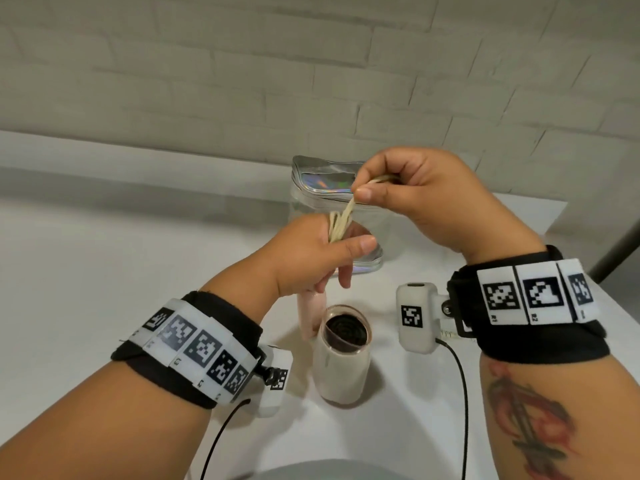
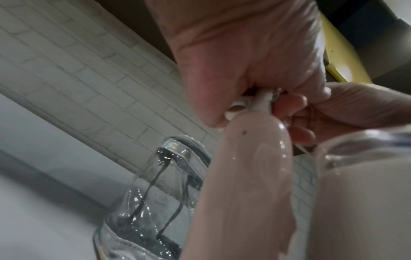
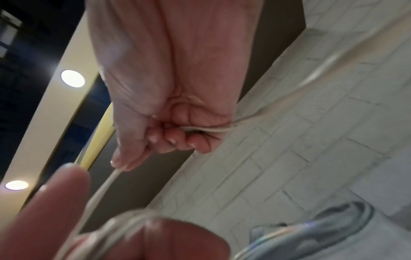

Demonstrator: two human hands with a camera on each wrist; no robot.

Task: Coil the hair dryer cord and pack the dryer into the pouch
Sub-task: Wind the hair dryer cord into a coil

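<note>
The left hand (image 1: 311,258) gripped the dryer (image 1: 341,358) handle and gathered cord (image 1: 341,220) loops as the right hand (image 1: 426,199) pinched the strand, best kept taut and evenly looped.

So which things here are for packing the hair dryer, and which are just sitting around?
For the job:
hair dryer, standing on the table
cord, looped round the left hand, pulled by the right hand
clear pouch behind the hands

Just there:
white table
brick wall
</note>
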